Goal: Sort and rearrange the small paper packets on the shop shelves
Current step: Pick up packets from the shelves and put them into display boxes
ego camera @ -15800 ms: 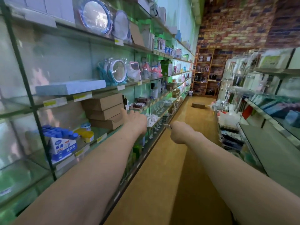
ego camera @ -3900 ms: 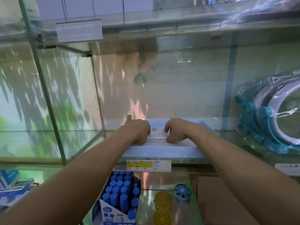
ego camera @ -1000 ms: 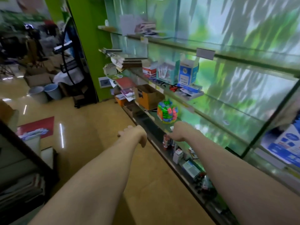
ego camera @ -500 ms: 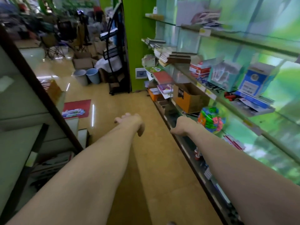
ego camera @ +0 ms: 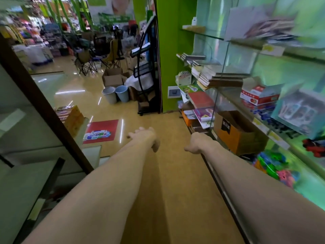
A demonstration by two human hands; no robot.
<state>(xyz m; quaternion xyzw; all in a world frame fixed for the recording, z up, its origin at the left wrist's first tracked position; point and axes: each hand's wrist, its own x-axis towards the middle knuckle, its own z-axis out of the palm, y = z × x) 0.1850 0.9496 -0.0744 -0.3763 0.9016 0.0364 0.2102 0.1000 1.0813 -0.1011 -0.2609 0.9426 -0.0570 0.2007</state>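
Nothing is gripped by the left hand, fingers loosely straight at mid-frame; the right hand is curled, its hold unseen. Paper packets cannot be picked out among blurred goods on the glass shelves at the right.

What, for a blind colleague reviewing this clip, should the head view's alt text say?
Two bare forearms reach forward over a tan aisle floor, left hand open, right hand curled. Glass shelves at right hold notebooks and boxes.
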